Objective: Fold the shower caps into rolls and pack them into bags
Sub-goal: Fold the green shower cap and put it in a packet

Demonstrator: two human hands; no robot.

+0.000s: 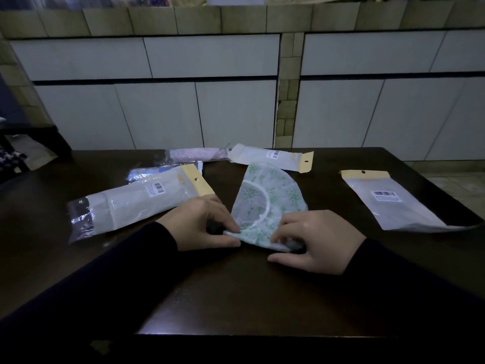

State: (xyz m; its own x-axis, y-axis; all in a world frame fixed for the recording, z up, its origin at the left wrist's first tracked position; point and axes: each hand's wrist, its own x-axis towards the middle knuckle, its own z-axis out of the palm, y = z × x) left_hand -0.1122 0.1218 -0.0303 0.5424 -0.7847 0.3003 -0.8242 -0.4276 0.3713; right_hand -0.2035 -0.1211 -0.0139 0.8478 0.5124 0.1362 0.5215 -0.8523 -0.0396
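A white shower cap with green flower print [273, 195] lies folded flat in the middle of the dark table [236, 290]. Its near edge is turned over into a narrow roll. My left hand [199, 223] pinches the left end of that roll with thumb and fingers. My right hand [315, 239] pinches the right end, fingers pressing on top. A clear bag with a yellow header [388, 203] lies flat to the right. Another such bag [136, 203] lies to the left, and a third [273, 156] lies behind the cap.
Behind the left bag lie a bagged blue item [147, 172] and a bagged pink roll [196, 155]. White cabinet doors [210, 88] stand beyond the table's far edge. A dark bench [31, 132] sits at the far left.
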